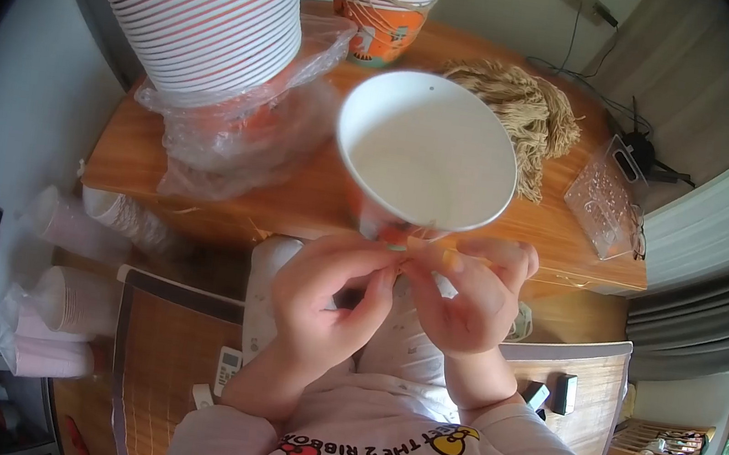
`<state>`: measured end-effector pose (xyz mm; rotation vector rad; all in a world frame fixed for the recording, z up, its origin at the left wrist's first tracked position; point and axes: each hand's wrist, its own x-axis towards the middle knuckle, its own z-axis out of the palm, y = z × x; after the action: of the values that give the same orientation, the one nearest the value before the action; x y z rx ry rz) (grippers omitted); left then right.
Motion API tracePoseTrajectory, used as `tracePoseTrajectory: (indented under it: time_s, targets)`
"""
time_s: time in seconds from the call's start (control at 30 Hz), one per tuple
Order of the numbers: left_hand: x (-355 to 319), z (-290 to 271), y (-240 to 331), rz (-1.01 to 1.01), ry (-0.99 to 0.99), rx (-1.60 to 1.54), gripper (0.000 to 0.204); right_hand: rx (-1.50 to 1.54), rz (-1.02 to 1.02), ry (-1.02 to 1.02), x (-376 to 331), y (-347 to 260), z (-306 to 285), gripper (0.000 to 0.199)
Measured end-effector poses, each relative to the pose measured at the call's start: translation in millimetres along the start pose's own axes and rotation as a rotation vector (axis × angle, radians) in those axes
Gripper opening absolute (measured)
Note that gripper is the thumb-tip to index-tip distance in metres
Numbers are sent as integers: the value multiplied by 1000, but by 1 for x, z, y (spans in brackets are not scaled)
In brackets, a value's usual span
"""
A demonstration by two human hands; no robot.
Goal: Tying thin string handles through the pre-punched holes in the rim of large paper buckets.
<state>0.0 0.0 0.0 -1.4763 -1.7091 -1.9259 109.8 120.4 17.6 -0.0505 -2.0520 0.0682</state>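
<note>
A white paper bucket (429, 158) with a printed orange outside stands upright at the near edge of the wooden table, a small hole in its far rim. Just on the near side of that bucket, my left hand (328, 292) and my right hand (466, 292) meet fingertip to fingertip. Both are closed in a pinch on a thin tan strand of twine (425, 229), mostly hidden by the fingers. To the right of the bucket lies a loose bundle of tan twine (526, 115).
A tall stack of nested paper buckets (212, 19) in clear plastic stands at left on the table (138, 161). Behind is another stack (383, 14) draped with twine. A clear plastic case (603, 199) lies at right. Wrapped stacks (64, 308) are at lower left.
</note>
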Motion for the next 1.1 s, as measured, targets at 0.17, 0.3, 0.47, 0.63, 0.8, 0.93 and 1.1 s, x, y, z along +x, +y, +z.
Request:
tracePoseTrajectory:
  time_s: [0.17, 0.3, 0.47, 0.63, 0.8, 0.93, 1.1]
  targets:
    - [-4, 6, 0, -207, -15, -223, 17, 36, 27, 32, -2, 1, -3, 47]
    - [-3, 7, 0, -224, 1, -243, 17, 30, 29, 16, -4, 3, -3, 48]
    - [-5, 8, -4, -164, 15, -155, 15, 37, 64, 40, -3, 0, -2, 47]
    - [2, 9, 2, -58, 21, -17, 16, 86, 100, 101, -8, 3, 3, 47]
    - [2, 12, 0, 25, 40, 100, 19, 101, 132, 118, -7, 0, 3, 45]
    - [3, 17, -2, 61, 58, 158, 21, 235, 318, 196, -20, 2, 10, 41]
    - [1, 18, -5, 50, 61, 101, 19, 329, 367, 186, -23, 0, 10, 40]
